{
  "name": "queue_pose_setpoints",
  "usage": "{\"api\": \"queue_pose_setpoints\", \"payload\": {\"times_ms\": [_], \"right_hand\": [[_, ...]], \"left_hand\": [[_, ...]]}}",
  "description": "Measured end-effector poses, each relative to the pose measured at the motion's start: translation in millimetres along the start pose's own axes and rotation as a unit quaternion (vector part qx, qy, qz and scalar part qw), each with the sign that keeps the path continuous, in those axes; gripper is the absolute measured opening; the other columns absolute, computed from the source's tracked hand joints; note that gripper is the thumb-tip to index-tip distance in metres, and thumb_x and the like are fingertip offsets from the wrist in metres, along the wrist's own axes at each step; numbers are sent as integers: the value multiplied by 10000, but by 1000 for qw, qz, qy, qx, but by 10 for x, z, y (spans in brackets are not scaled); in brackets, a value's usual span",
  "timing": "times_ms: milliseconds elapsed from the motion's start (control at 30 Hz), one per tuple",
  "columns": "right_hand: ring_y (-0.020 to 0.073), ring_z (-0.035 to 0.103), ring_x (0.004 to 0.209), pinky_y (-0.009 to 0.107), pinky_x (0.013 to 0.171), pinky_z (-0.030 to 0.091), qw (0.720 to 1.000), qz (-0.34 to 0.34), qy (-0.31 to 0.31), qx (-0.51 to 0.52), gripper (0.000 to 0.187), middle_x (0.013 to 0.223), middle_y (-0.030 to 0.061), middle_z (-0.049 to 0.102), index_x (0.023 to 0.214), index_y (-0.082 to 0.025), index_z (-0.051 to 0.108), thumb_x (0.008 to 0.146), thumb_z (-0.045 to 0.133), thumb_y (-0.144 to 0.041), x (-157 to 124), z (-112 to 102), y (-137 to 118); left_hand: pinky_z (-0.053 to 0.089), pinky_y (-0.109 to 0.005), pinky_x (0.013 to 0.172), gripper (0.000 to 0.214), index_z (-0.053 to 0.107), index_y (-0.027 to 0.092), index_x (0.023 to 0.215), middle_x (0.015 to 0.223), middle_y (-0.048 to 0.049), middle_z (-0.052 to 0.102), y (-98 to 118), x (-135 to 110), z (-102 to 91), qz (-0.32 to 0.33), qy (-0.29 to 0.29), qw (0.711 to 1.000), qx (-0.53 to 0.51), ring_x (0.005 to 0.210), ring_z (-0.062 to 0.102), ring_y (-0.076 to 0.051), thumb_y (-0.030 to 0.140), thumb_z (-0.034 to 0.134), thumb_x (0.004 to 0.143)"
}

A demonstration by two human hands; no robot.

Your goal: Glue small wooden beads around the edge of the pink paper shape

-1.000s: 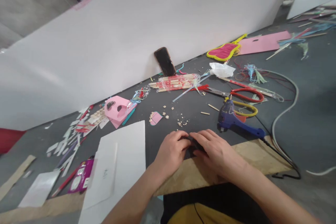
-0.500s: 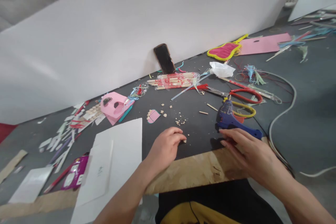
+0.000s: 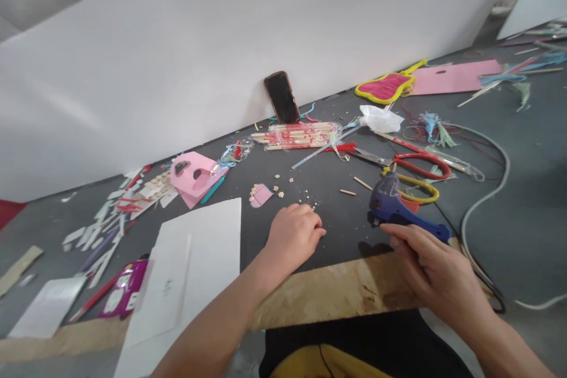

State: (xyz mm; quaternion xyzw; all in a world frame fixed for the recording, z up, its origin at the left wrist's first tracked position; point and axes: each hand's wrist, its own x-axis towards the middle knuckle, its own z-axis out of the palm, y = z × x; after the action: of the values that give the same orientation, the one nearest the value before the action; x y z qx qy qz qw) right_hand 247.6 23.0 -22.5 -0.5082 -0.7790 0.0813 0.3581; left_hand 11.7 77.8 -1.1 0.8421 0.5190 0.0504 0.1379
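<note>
My left hand (image 3: 296, 236) rests low on the dark table, its fingers curled together and turned down. What its fingertips hold, if anything, is hidden. Tiny pale beads (image 3: 309, 198) lie just beyond its knuckles, partly covered by the hand. Small bead flowers (image 3: 279, 191) sit farther off, near a pink piece (image 3: 262, 195) with more pale flowers along its left side. My right hand (image 3: 425, 257) hovers at the near side of a blue glue gun (image 3: 390, 204), index finger stretched out and the other fingers bent. Nothing shows in it.
Red-handled scissors (image 3: 420, 164) and yellow-handled ones lie behind the glue gun. A white board (image 3: 212, 236) is at left, near a pink cut-out (image 3: 195, 180). Wrapped sticks (image 3: 301, 134) and a leaning phone (image 3: 282, 97) stand at the back. A cable (image 3: 465, 212) curves at right.
My left hand has shifted right and slightly forward, now covering part of the beads; its fingertips have turned out of sight. My right hand has moved slightly right, index finger extended.
</note>
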Motion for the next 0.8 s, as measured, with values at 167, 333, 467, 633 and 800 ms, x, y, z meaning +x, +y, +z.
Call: {"api": "queue_pose_setpoints", "payload": {"times_ms": [167,333,467,633,800], "right_hand": [[162,629,734,259,633,487,1000,10,26,0,206,877,55,640,1071,-218,569,905,457,-171,16,-90,8],[315,537,992,472,860,462,989,17,34,-144,305,1057,147,618,1160,-169,561,890,517,-305,104,-85,208],[359,543,990,518,848,473,978,35,-25,-206,437,1150,197,589,1249,-107,507,884,481,-344,120,-1,363],[321,631,958,441,809,524,980,67,-5,-190,381,1088,153,649,1181,-151,555,887,406,-341,151,-20,342],[270,682,755,381,621,558,961,263,86,-18,508,948,79,708,1244,-255,547,795,530,-492,128,-234,119]], "left_hand": [[403,-355,690,185,665,191,711,775,-67,659,24,33,-5,14,-12,999,29,778,573,-235,166,532,837],[398,-315,732,157,666,208,727,809,-28,641,36,-47,-127,-57,35,971,-230,794,563,-188,215,557,840],[368,-259,631,174,673,174,740,760,-13,598,74,-198,-158,-169,63,798,-575,653,482,-119,346,683,765],[344,-225,579,190,681,134,697,715,-18,571,151,-349,-102,-174,62,590,-786,615,443,-82,300,772,695],[350,-209,562,165,681,114,695,728,-25,550,174,-410,-62,-170,74,532,-826,634,434,-77,260,751,731]]}}
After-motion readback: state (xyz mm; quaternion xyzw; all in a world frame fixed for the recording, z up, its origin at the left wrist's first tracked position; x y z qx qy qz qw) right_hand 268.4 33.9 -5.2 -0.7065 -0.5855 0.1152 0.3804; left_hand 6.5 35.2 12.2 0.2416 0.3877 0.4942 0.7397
